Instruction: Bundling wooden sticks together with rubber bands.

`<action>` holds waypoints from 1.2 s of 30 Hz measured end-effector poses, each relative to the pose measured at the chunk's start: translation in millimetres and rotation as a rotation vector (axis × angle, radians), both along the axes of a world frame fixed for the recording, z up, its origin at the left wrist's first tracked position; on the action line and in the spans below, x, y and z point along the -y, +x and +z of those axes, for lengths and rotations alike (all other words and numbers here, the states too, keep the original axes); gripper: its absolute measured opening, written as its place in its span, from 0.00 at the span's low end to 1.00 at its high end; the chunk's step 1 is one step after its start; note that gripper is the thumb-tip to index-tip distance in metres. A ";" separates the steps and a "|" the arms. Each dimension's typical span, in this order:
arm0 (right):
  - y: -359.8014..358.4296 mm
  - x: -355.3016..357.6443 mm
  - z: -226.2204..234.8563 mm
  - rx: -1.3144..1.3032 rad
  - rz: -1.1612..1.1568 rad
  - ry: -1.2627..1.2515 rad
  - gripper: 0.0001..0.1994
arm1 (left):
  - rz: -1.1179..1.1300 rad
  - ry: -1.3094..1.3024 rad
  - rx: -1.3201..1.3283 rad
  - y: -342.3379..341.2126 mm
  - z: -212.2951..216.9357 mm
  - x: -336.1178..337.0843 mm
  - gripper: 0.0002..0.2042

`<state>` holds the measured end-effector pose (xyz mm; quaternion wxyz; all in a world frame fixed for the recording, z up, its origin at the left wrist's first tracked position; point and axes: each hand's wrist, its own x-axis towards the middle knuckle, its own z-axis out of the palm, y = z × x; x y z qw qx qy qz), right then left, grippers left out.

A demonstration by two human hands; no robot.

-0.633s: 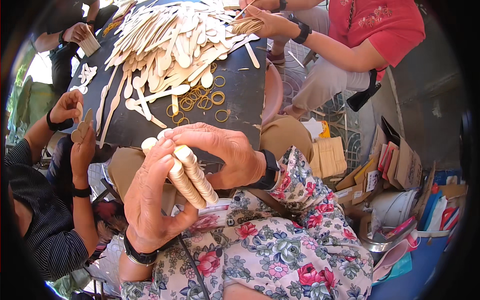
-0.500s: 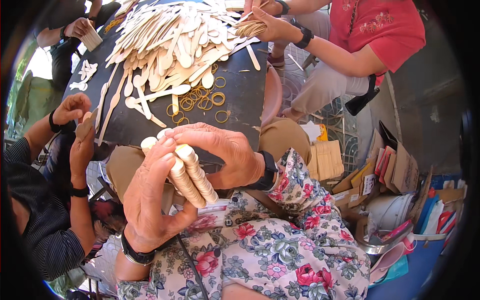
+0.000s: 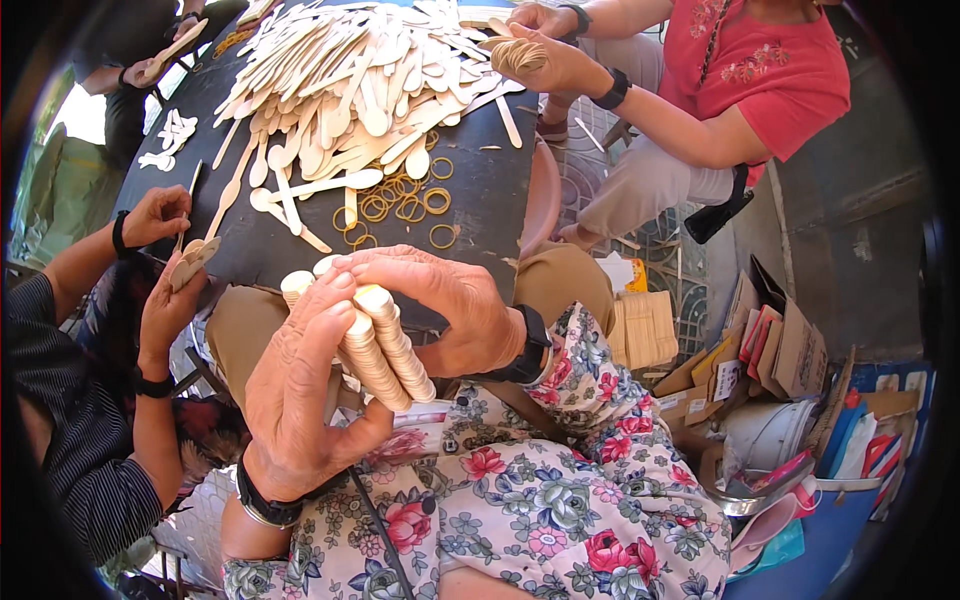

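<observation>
Wooden spoons in tight stacks (image 3: 385,345) stand over my lap, their rounded ends facing up in rows. My left hand (image 3: 300,390) is closed round their left side, its thumb below and its fingertips near the top. From the right, my right hand (image 3: 445,300) curls over the far side, with its fingertips meeting the left ones. The lower parts of the spoons are mostly hidden by my hands. Just beyond, on the dark table (image 3: 270,250), lie yellow rubber bands (image 3: 400,200) and a large heap of loose wooden spoons (image 3: 340,80).
At the left, a co-worker's hands hold a few spoons (image 3: 192,262). A person in a red top holds a spoon bundle (image 3: 518,57) at the far right. Another person's hands are at the far left. A bundled stack (image 3: 645,328) and cardboard boxes (image 3: 770,345) stand right.
My hands and the stacks stay almost still. The left co-worker's hands have moved apart, one now holding a single spoon. The other two people's hands and spoons have shifted and turned.
</observation>
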<state>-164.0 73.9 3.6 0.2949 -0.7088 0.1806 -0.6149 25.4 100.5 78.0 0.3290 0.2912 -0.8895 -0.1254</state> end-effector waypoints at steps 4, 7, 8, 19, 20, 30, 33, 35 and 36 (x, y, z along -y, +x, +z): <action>-0.8 -0.4 0.0 -0.007 -0.004 -0.012 0.38 | 0.003 0.004 -0.008 -0.3 -1.3 -1.4 0.30; -1.3 0.2 -1.1 -0.013 -0.014 -0.023 0.38 | 0.002 0.012 -0.008 -1.4 -1.2 -1.1 0.30; -1.5 0.1 -1.0 -0.013 -0.013 -0.022 0.38 | 0.005 0.012 -0.004 -1.4 -1.1 -1.3 0.30; -2.6 -0.6 1.9 -0.020 -0.001 -0.019 0.37 | 0.010 0.015 0.022 0.4 -0.4 -3.0 0.31; -2.6 -0.5 1.8 -0.020 0.000 -0.019 0.37 | 0.009 0.013 0.024 0.5 -0.3 -3.1 0.31; -3.2 0.3 2.2 -0.025 -0.005 -0.028 0.36 | 0.005 0.022 0.008 -0.2 -1.1 -2.1 0.30; -4.0 0.7 3.2 -0.031 0.002 -0.025 0.36 | 0.013 0.020 0.013 -0.7 -1.3 -2.3 0.30; -4.3 0.8 3.1 -0.028 0.005 -0.027 0.36 | 0.010 0.018 0.008 -1.0 -1.3 -1.6 0.30; -4.3 0.9 2.8 -0.030 0.006 -0.026 0.37 | 0.009 0.018 0.009 -1.3 -1.1 -1.5 0.30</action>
